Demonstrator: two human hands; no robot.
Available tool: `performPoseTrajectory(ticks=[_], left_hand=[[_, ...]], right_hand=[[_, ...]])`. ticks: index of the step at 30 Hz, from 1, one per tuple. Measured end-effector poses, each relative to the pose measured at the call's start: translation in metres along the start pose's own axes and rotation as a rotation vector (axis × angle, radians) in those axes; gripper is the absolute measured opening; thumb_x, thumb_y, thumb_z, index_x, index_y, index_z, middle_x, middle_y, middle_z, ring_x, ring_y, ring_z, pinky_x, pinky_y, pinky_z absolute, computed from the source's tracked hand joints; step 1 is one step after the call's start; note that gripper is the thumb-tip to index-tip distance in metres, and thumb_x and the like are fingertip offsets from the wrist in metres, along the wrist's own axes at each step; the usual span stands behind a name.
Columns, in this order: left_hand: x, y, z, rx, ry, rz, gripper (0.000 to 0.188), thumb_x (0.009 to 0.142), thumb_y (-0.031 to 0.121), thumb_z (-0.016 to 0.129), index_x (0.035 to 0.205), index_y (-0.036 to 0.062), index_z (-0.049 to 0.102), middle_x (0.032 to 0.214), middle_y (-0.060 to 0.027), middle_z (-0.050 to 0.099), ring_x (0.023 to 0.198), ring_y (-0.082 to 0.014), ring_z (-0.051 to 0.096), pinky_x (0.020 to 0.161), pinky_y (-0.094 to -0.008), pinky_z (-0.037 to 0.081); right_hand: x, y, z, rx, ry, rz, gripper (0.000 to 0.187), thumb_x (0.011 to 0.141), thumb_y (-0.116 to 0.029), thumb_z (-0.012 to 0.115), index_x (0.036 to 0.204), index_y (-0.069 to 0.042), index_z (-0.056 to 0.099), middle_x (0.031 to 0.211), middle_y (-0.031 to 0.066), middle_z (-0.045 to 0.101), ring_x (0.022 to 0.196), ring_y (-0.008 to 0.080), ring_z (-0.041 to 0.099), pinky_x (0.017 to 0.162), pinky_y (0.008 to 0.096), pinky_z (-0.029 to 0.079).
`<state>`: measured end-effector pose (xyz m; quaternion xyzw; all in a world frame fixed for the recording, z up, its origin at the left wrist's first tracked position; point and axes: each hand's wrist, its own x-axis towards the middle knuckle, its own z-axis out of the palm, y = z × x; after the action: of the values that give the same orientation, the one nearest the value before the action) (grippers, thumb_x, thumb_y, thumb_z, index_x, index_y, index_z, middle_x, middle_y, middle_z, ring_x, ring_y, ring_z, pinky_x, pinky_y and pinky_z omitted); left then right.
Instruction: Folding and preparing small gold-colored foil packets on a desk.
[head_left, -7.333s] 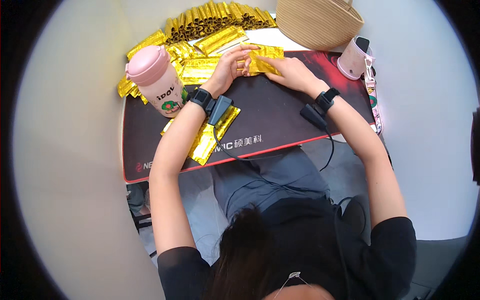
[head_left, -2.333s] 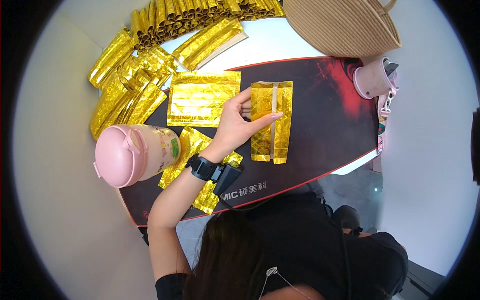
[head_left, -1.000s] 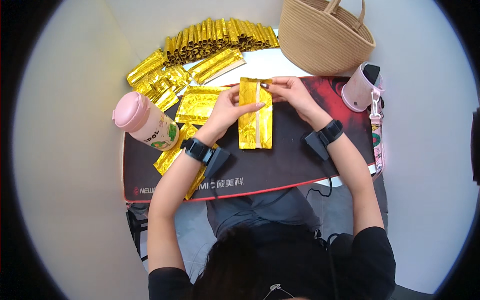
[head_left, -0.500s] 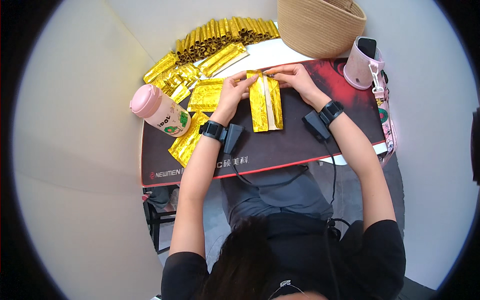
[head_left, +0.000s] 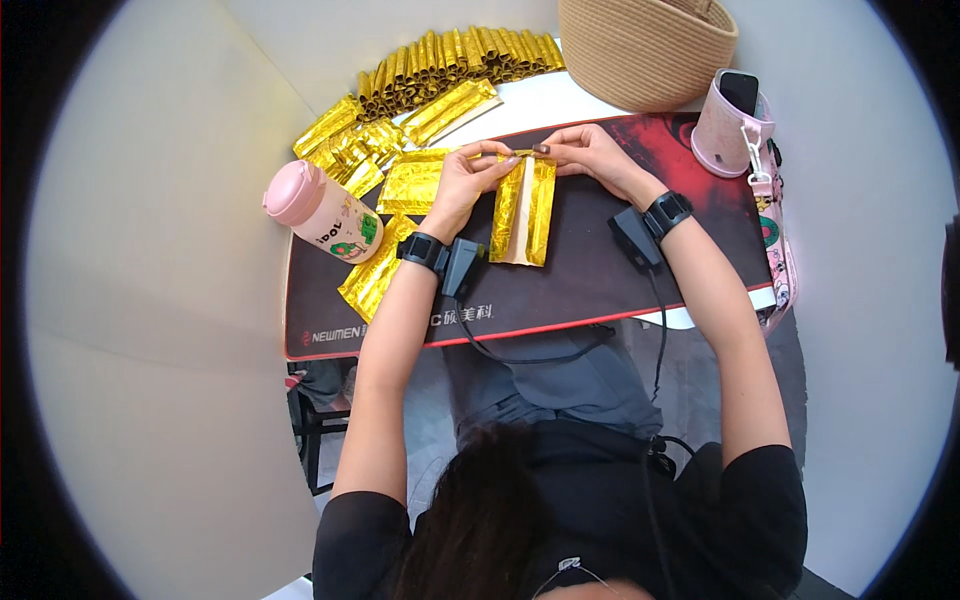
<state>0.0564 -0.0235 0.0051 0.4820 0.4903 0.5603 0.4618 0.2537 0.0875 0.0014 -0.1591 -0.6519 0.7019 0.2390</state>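
A sheet of gold foil paper [head_left: 540,215], its long sides folded inward with a pale strip showing down the middle, hangs from my fingers over the dark desk mat. My left hand [head_left: 468,185] pinches its top left corner between thumb and fingers. At the top right corner, my right hand [head_left: 600,163] grips the same far edge, where a narrow fold seems to run across. Beside my left wrist lie a flat gold foil sheet [head_left: 410,185] and another gold sheet [head_left: 372,280], partly covered by the bottle and my forearm.
A pink-lidded bottle [head_left: 325,215] stands at the left. Many gold paper rolls [head_left: 445,65] are stacked at the back, with loose folded gold pieces [head_left: 450,110] before them. A woven basket [head_left: 645,55] and a pink holder [head_left: 722,130] with a phone stand at back right.
The top edge of the foil paper has been turned down a little between my fingers. The sheet's lower end has swung slightly left, and my right fingers have moved along the edge.
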Motion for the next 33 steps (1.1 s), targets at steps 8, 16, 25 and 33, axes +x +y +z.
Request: performPoseTrajectory(ticks=[8, 16, 25, 33], left_hand=[[0.004, 0.000, 0.001, -0.011, 0.027, -0.041, 0.011, 0.084, 0.013, 0.071, 0.086, 0.0063, 0.061, 0.080, -0.0025, 0.067, 0.070, -0.0021, 0.060, 0.058, -0.0139, 0.047], [0.004, -0.002, -0.001, 0.011, 0.008, -0.048, 0.018, 0.083, 0.012, 0.071, 0.079, 0.0090, 0.054, 0.072, 0.0013, 0.064, 0.063, -0.0010, 0.056, 0.051, -0.0143, 0.040], [0.004, 0.002, -0.005, -0.143, 0.259, 0.059, 0.019, 0.084, 0.006, 0.068, 0.098, 0.0071, 0.055, 0.084, -0.0063, 0.068, 0.066, -0.0034, 0.058, 0.050, -0.0148, 0.037], [0.009, -0.001, -0.015, -0.175, 0.441, 0.116, 0.017, 0.082, 0.007, 0.071, 0.097, 0.0067, 0.062, 0.082, -0.0063, 0.069, 0.071, -0.0069, 0.062, 0.055, -0.0166, 0.045]], right_hand=[[0.001, 0.000, -0.002, -0.065, 0.035, -0.014, 0.033, 0.088, -0.013, 0.062, 0.119, -0.004, 0.062, 0.099, 0.0035, 0.067, 0.085, 0.0040, 0.062, 0.076, 0.0194, 0.051], [0.002, 0.002, 0.005, -0.185, 0.072, 0.010, 0.029, 0.089, -0.011, 0.059, 0.118, -0.007, 0.063, 0.081, -0.0028, 0.064, 0.069, 0.0018, 0.057, 0.063, 0.0163, 0.050], [-0.008, -0.003, 0.021, -0.365, -0.393, -0.107, 0.056, 0.080, -0.006, 0.065, 0.133, -0.017, 0.052, 0.102, -0.0009, 0.062, 0.085, 0.0044, 0.053, 0.077, 0.0214, 0.046], [-0.008, -0.009, 0.018, -0.399, -0.506, 0.034, 0.051, 0.072, 0.003, 0.068, 0.121, -0.008, 0.062, 0.110, 0.0090, 0.067, 0.091, 0.0113, 0.062, 0.085, 0.0257, 0.047]])
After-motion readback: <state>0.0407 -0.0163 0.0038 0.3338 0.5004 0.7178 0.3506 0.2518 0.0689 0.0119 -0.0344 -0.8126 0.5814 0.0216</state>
